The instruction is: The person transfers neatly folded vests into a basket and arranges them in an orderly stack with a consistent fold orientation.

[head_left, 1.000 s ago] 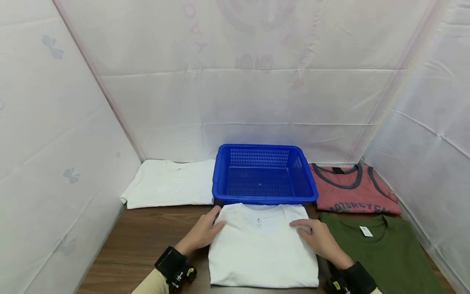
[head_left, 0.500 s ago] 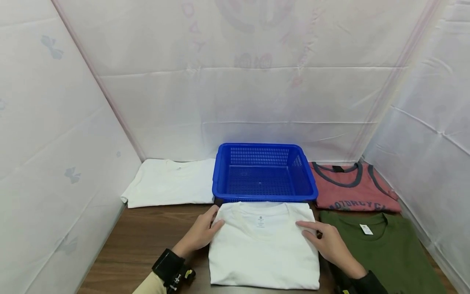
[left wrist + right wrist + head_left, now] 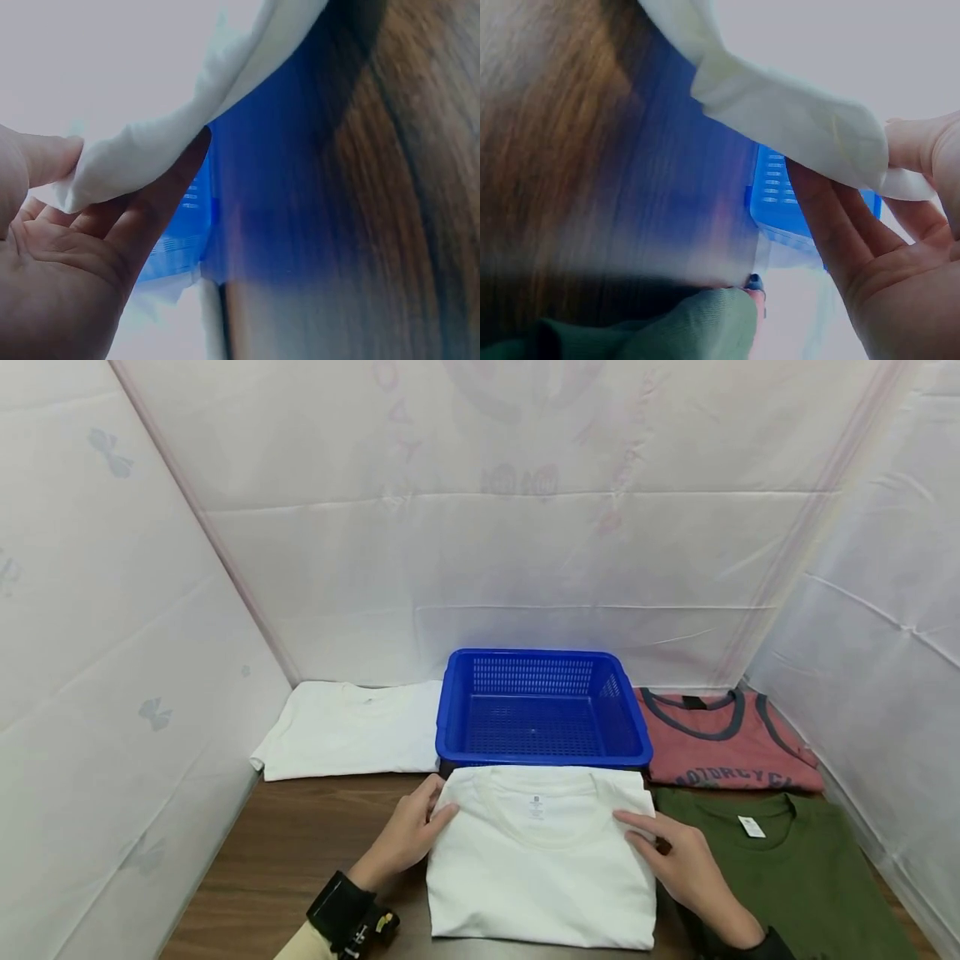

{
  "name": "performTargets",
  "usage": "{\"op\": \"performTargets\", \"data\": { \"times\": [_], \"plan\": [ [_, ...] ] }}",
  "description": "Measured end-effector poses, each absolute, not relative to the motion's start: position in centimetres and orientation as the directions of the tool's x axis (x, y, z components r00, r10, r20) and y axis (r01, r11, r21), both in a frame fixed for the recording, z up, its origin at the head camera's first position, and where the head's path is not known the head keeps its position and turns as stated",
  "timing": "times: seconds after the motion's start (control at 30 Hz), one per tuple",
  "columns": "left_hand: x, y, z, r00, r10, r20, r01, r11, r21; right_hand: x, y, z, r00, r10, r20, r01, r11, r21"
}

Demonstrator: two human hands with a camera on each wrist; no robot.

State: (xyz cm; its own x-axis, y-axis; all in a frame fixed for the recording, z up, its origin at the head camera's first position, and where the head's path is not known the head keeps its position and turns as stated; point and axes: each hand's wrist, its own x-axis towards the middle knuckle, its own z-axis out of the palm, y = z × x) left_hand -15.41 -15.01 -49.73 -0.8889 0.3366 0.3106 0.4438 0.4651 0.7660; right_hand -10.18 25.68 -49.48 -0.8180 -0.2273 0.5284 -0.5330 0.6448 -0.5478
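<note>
The folded white T-shirt lay on the counter just near of the empty blue basket, its far corners pinched by the left hand and right hand, not yet lifted in.

Both hands are bare, with no gloves or rings showing. The left hand comes out of a pale cream sleeve, and a wide black band wraps that wrist, carrying a small dark device with a yellow-green spot on it. The right hand ends at a black cuff near the frame's lower edge.
</note>
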Motion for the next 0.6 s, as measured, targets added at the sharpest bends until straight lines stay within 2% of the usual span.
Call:
{"op": "performTargets", "data": {
  "times": [0.1, 0.23, 0.33, 0.47, 0.6],
  "plan": [
    [-15.1, -15.0, -49.4, -0.889, 0.333, 0.315, 0.445, 0.462, 0.767, -9.9, 25.6, -49.2, -0.786, -0.221, 0.577, -0.561, 0.646, -0.518],
    [-14.5, -14.9, -49.0, -0.884, 0.340, 0.320, 0.441, 0.381, 0.813, -9.5, 25.7, -48.9, -0.763, -0.216, 0.609, -0.581, 0.643, -0.500],
    [-14.3, -14.8, -48.6, -0.870, 0.323, 0.373, 0.473, 0.333, 0.816, -9.3, 25.8, -48.4, -0.758, -0.214, 0.617, -0.590, 0.629, -0.506],
    [-14.2, -14.7, -48.2, -0.819, 0.281, 0.500, 0.573, 0.370, 0.731, -9.3, 26.0, -47.8, -0.749, -0.206, 0.630, -0.604, 0.603, -0.521],
    [-14.1, -14.5, -47.6, -0.780, 0.268, 0.565, 0.625, 0.377, 0.684, -9.5, 26.0, -47.2, -0.726, -0.191, 0.660, -0.619, 0.600, -0.507]
  ]
}}
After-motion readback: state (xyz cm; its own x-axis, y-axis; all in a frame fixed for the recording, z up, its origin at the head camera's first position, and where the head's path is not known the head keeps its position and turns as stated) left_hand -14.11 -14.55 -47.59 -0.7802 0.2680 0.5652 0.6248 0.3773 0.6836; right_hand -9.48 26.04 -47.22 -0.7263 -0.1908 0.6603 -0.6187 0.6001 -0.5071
